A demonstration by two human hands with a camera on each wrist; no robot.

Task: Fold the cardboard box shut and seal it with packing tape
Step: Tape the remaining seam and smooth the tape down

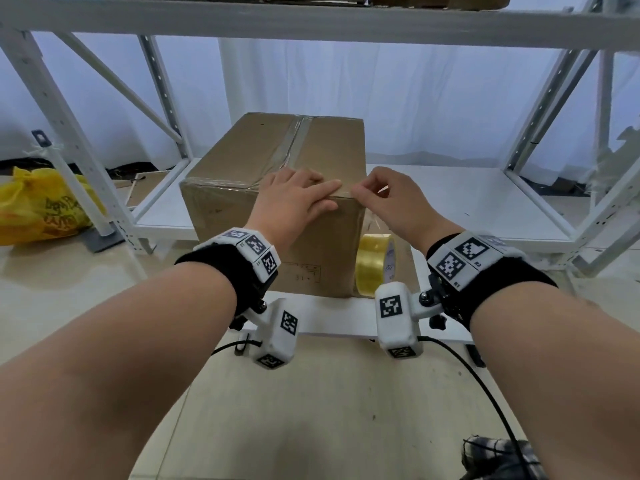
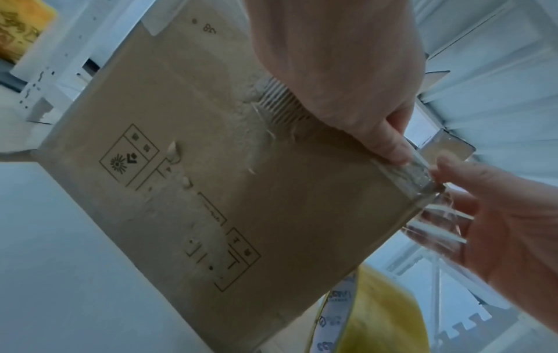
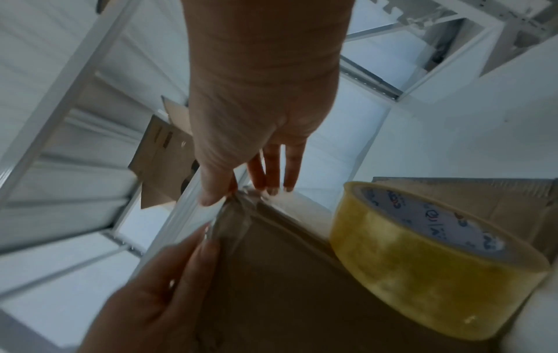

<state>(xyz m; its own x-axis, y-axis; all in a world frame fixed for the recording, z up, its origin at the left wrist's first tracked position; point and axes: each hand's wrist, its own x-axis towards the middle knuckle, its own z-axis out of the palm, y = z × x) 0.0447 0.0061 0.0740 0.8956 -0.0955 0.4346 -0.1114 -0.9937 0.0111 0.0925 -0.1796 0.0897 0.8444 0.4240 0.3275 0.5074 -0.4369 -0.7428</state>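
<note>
Two bare forearms with marker-covered wrist bands reach forward from the bottom of the head view toward a cardboard box (image 1: 277, 202) on the low white shelf (image 1: 467, 202) of a metal rack. Its top flaps are folded shut, and clear tape already runs along the centre seam (image 1: 291, 147) and the near top edge. Left hand (image 1: 294, 199) lies flat with straight fingers across that near edge, apparently pinning the tape strip down. Right hand (image 1: 384, 199) pinches the loose clear tape end (image 2: 434, 215) at the box's near right corner between thumb and fingertips, probably to pull it taut and wrap it down the side.

Just beside the box, below the right hand, stands a yellowish roll of packing tape (image 1: 375, 265), close enough that it could crowd the downward wrap. Well off to the left, a yellow plastic bag (image 1: 41, 206) sits on the floor. Flattened cardboard lies on the shelf above.
</note>
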